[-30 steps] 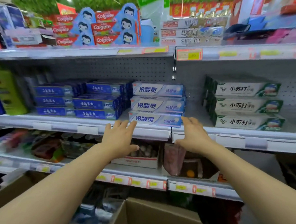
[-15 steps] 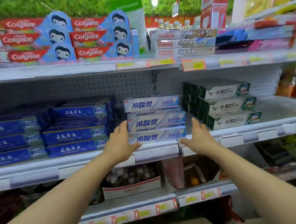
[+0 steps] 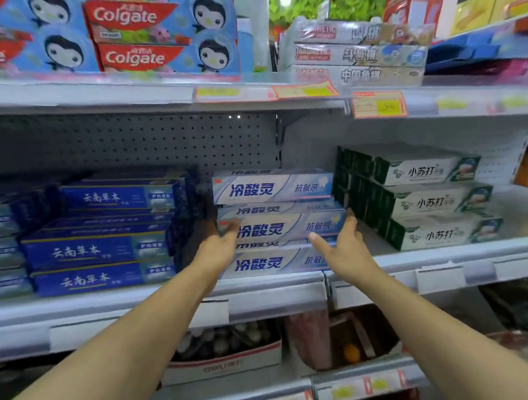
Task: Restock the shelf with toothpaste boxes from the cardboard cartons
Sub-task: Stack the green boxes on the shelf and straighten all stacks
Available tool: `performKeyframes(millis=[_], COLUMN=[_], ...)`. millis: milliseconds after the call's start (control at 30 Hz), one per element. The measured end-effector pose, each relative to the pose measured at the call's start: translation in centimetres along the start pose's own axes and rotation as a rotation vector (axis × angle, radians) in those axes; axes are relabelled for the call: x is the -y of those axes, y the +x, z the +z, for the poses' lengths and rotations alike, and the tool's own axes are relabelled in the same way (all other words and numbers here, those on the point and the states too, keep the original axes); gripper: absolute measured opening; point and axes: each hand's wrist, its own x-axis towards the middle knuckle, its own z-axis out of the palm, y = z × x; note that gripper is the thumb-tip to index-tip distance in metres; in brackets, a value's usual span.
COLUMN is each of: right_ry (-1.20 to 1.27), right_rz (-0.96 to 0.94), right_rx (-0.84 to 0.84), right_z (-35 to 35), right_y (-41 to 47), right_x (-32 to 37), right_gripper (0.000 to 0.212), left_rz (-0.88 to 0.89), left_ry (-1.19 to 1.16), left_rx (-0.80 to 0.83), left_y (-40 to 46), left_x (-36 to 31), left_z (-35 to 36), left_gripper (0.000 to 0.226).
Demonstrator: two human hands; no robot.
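Store shelving, white metal shelf, pegboard back. Stack of three glossy white-blue toothpaste boxes mid-shelf, between blue boxes and green-white boxes. Left hand and right hand flank middle box ends, fingers straight, touching, not curled.

Between my hands, the white-and-blue toothpaste boxes read 冷酸灵 and 抗敏感. Left of my left hand, the dark blue boxes read 云南草本. Right of my right hand, the green-and-white boxes read 小苏打. On the shelf above my hands, the red-and-blue boxes read Colgate. The price tags are too blurred to read.
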Motion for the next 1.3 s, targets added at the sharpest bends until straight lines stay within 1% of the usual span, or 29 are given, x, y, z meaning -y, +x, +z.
performKeyframes(millis=[67, 133, 267, 333, 400, 467, 533, 600, 633, 733, 800, 900, 967, 1033, 1167, 1233, 1300], right_ry=[-0.009, -0.031, -0.035, -0.070, -0.095, -0.108, -0.093, -0.057, -0.044, -0.047, -0.146, -0.354, -0.363, -0.337, -0.317, -0.313, -0.367], right_rz=[-0.004, -0.010, -0.028, -0.037, -0.031, -0.037, -0.045, -0.065, -0.072, -0.012, 0.010, -0.102, -0.163, -0.152, -0.125, -0.139, -0.175], right_rx=[-0.009, -0.029, -0.038, -0.023, -0.010, -0.020, -0.085, -0.188, -0.220, -0.228, -0.240, -0.326, -0.314, -0.276, -0.249, -0.255, -0.295], right_z=[0.5, 0.7, 0.4, 0.2, 0.2, 0.3, 0.1, -0.1, -0.2, -0.1, 0.3, 1.0, 1.8, 2.5, 2.8, 2.5, 2.6], right_y=[0.3, 0.8, 1.7, 2.1, 2.2, 2.3, 2.5, 3.0, 3.3, 4.0, 3.8, 3.2, 3.4, 3.9, 5.0, 5.1, 4.9], right_x=[-0.1, -0.4, -1.0, -1.1, -1.3, -1.6, -1.3, -0.6, -0.2, 0.6, 0.9, 1.9, 2.6, 2.8, 2.5, 2.4, 2.5], right_gripper=[0.095, 0.094, 0.090, 0.090, 0.091, 0.083, 0.081, 0.089, 0.093, 0.098, 0.105, 0.112, 0.115, 0.116, 0.115, 0.114, 0.116], left_rz=[-0.033, -0.052, -0.079, -0.097, -0.109, -0.113, -0.081, -0.016, 0.006, 0.027, 0.025, 0.120, 0.195, 0.234, 0.244, 0.294, 0.345], left_ry=[-0.076, -0.104, -0.027, -0.035, -0.092, -0.175, -0.213, -0.195, -0.192, -0.216, -0.225, -0.280, -0.269, -0.263, -0.241, -0.207, -0.151], left_rx=[-0.016, -0.040, -0.092, -0.085, -0.060, -0.052, -0.065, -0.062, -0.044, -0.046, -0.059, -0.040, -0.008, 0.029, 0.041, 0.053, 0.069], left_y=[0.3, 0.3, 0.2, 0.4, 0.9, 1.3, 1.7, 2.4, 2.7, 4.0, 5.2, 6.0, 6.5, 7.0, 8.3, 9.0, 9.5], left_x=[-0.3, -0.7, -1.3, -1.2, -0.8, -0.9, -1.1, -1.2, -1.3, -1.3, -1.5, -2.0, -2.2, -2.5, -2.6, -3.0, -3.6], left_z=[0.6, 1.3, 2.6, 2.7, 2.4, 1.8, 1.2, 0.6, 0.4, 0.2, 0.1, -0.5, -1.0, -1.1, -1.4, -1.7, -2.1], left_gripper=[0.060, 0.055, 0.057, 0.059, 0.060, 0.059, 0.057, 0.075, 0.079, 0.073, 0.071, 0.059, 0.060, 0.063, 0.049, 0.057, 0.065])
